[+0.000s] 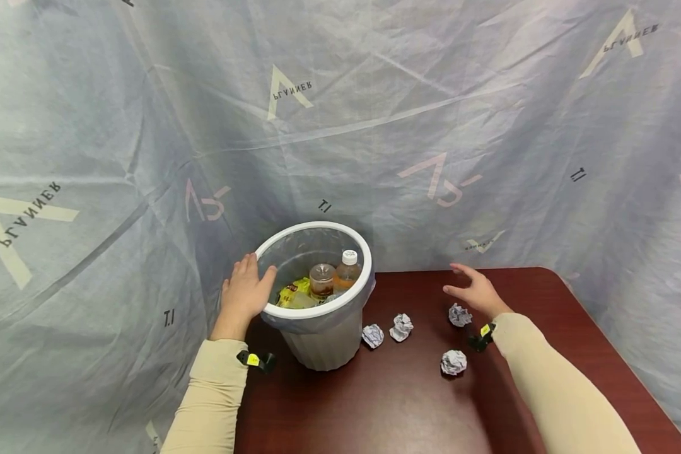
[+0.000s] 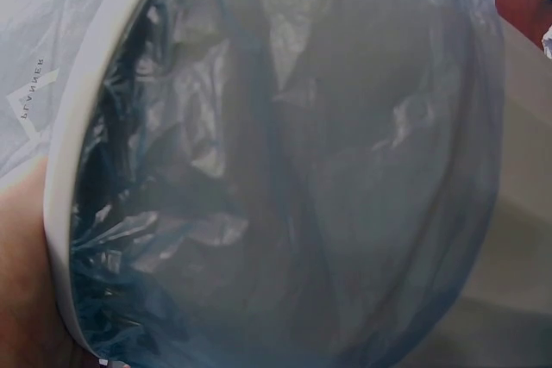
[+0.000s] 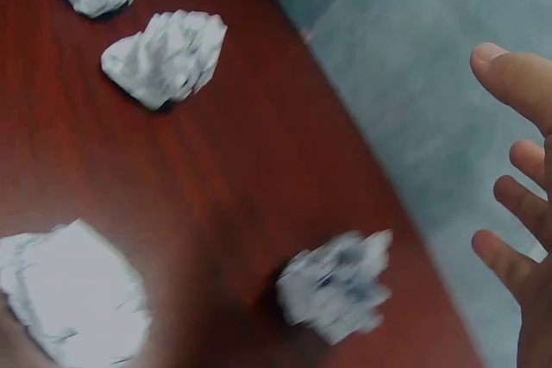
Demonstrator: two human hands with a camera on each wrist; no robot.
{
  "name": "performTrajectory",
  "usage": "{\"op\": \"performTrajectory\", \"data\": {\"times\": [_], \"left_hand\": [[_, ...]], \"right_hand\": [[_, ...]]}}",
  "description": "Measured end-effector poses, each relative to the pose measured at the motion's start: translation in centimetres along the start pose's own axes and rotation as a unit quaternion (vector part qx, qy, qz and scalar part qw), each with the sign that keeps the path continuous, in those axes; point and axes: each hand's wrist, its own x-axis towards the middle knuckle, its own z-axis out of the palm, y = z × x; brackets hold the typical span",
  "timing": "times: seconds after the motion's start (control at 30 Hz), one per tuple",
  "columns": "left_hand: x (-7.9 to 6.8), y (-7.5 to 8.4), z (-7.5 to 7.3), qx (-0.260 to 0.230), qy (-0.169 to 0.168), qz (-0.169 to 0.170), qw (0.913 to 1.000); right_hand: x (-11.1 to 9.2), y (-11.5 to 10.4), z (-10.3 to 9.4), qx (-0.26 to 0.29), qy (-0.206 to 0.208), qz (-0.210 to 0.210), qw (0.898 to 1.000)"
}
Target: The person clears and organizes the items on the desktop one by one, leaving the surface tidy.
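Paper balls, 4 of them, lie on the counter beside the bin, so you'd best lower your spread, empty right grip squarely over 1, your left grip, seemingly straight-fingered, resting at the rim.

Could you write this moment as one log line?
left hand: at bin rim | right hand: empty, above table | paper balls: four, on table

The head camera looks forward and down from above, taking in the counter and bin. The left wrist camera faces the bin's bag-covered side so closely that it fills most of that view. The right wrist camera looks down from nearby, sharing four paper balls with the head view.
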Motion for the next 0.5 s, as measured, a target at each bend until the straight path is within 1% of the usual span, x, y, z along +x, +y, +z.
{"op": "performTrajectory", "data": {"times": [0.13, 0.23, 0.37, 0.47, 0.5], "left_hand": [[0.0, 0.2, 0.0, -0.001, 0.002, 0.001, 1.0], [0.0, 0.3, 0.0, -0.002, 0.001, 0.0, 1.0], [0.0, 0.2, 0.0, 0.0, -0.002, -0.002, 1.0], [0.0, 0.2, 0.0, 0.001, -0.004, -0.004, 1.0], [0.0, 0.2, 0.0, 0.0, -0.004, -0.004, 1.0]], "right_hand": [[-1.4, 2.8, 1.2, 0.02, 0.004, 0.024, 1.0], [-2.4, 4.1, 2.0, 0.026, 0.001, 0.038, 0.999], [-3.2, 5.4, 3.2, 0.037, -0.003, 0.034, 0.999], [-3.5, 6.2, 4.1, 0.021, -0.002, 0.025, 0.999], [-3.6, 6.4, 4.4, 0.016, -0.002, 0.027, 0.999]]}}
